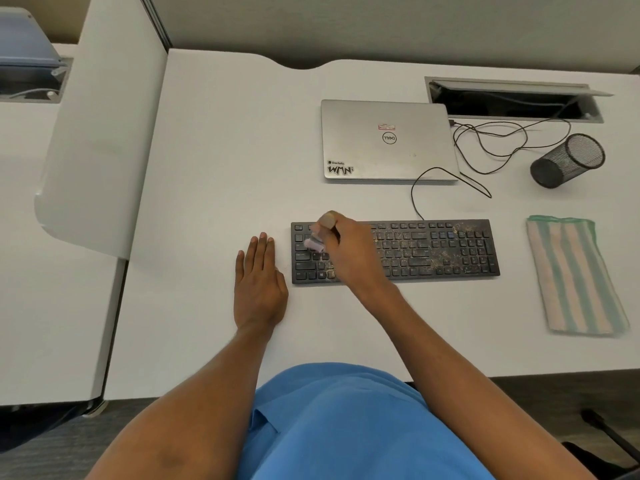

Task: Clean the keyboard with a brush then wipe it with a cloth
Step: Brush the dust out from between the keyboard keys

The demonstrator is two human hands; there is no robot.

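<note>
Clearly the brushing step is in hand. The right hand grips a small brush, blurred, with its pale bristles pointing down onto the keys and its handle end rising away from the person. The black keyboard lies under that hand, long axis running left to right. Crumbs lie thick to the hand's right, so the next move likely calls for sweeping that way. The left hand rests flat, fingers straight, just beside the keyboard's left end. The striped cloth lies well to the right.

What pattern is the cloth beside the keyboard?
The folded cloth has green and beige stripes; head view shows it.
</note>
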